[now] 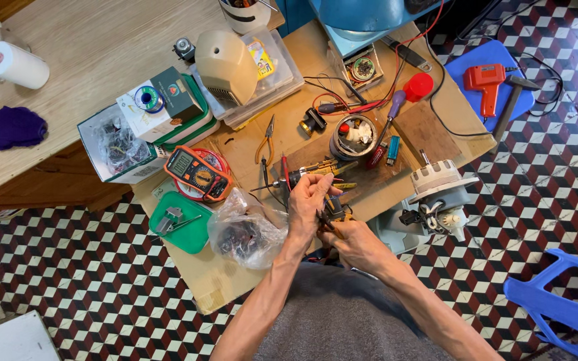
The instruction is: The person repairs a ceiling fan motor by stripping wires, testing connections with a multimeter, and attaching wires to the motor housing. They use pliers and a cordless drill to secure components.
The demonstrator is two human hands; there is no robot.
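My left hand [308, 200] and my right hand [356, 244] meet over the near edge of a low wooden work board [249, 150]. Between them they grip a small dark component with yellowish parts [334, 212]. The left fingers pinch it from above; the right hand holds it from below. Just beyond the hands lie a soldering iron with a dark handle [302, 175] and thin probe leads. An orange multimeter [197, 173] sits to the left. A clear plastic bag of dark parts [245, 230] lies beside my left wrist.
On the board are pliers [267, 139], a round motor part [354, 137], a screwdriver [388, 119], a red cap [418, 86] and a white fan motor [436, 190]. A green tray [182, 224] sits left. An orange glue gun [486, 83] rests on a blue stool.
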